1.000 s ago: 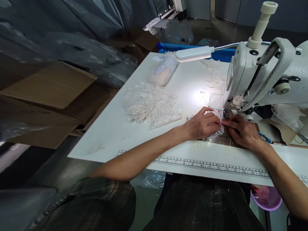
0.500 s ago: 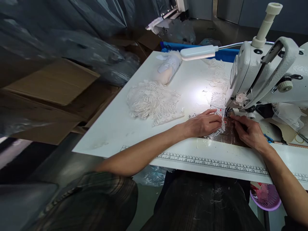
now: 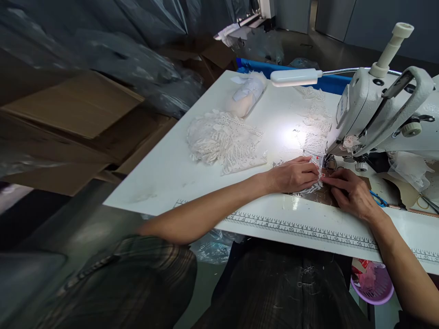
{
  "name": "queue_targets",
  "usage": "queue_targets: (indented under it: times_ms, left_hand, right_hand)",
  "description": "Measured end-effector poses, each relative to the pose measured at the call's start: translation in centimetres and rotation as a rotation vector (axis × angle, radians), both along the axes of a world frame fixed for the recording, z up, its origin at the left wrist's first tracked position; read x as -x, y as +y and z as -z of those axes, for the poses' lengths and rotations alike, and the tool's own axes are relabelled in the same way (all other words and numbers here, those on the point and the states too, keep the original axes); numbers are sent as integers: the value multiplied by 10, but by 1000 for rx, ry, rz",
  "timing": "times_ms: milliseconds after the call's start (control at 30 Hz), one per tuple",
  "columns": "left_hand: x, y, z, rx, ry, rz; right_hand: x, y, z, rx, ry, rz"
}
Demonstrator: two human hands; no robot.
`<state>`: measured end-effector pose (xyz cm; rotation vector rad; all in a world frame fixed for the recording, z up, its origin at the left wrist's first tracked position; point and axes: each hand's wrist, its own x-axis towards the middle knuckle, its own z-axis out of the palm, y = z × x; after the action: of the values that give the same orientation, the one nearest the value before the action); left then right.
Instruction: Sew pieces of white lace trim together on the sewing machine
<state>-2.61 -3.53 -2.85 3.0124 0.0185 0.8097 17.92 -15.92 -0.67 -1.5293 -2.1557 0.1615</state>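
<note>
White lace trim (image 3: 316, 185) with small red marks lies by the needle of a white sewing machine (image 3: 365, 107). My left hand (image 3: 297, 175) rests over the lace, fingers together and slightly bent, holding it against the machine bed. From the other side my right hand (image 3: 353, 189) reaches in, its fingertips closed at the lace's right edge, just in front of the presser foot (image 3: 327, 161). Part of the lace is hidden under my left hand. More lace (image 3: 313, 132) stretches away behind the needle.
A heap of lace (image 3: 222, 139) and a wrapped pale roll (image 3: 247, 95) lie to the left. A lamp (image 3: 295, 77) lights the table (image 3: 164, 183). Blue-handled scissors (image 3: 379, 199) lie right of my right hand. Cardboard boxes (image 3: 73, 103) stand left; a purple basket (image 3: 382, 294) sits below.
My right hand has moved from beside the presser foot toward me, down to the lace edge. My left hand stays on the lace. The whole view has shifted slightly.
</note>
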Motion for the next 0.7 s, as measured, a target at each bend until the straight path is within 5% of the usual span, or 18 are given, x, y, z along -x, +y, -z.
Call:
queue_targets:
  times_ms: [300,467,700]
  left_hand:
    - [1,-1,-5,13,-51,17]
    - [3,0,-13,-9,-141,-155]
    - [2,0,-13,-123,3,-101]
  right_hand:
    - [4,-2,1,-101,-200,-69]
    - [6,-4,3,-100,-193,-72]
    - [7,-4,8,-119,-174,-83]
